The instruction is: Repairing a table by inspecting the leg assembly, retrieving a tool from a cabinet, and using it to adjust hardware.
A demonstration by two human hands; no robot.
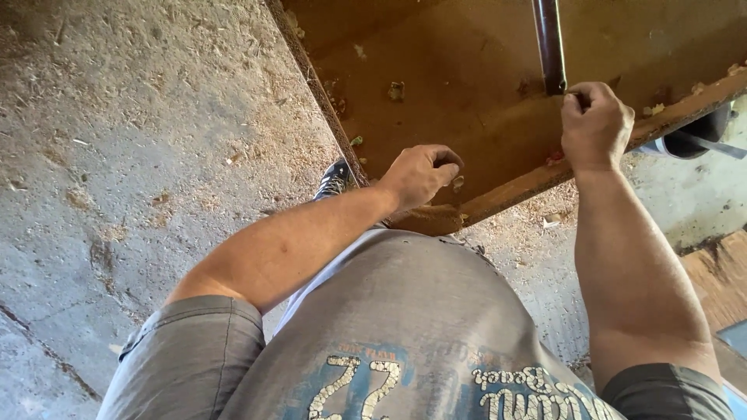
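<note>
A brown wooden board (467,85) lies flat in front of me, dusted with sawdust and small chips. My left hand (420,173) rests near the board's front corner, fingers curled shut around something small that I cannot make out. My right hand (595,124) is closed at the front edge of the board, its fingers at the lower end of a dark metal rod (549,47) that runs up and away across the board. What the right fingers pinch is hidden.
Concrete floor (140,140) covered in sawdust spreads to the left. My black-and-white shoe (334,179) shows beside the board's left edge. A dark round container (700,136) sits at the right, a wooden plank (720,280) below it.
</note>
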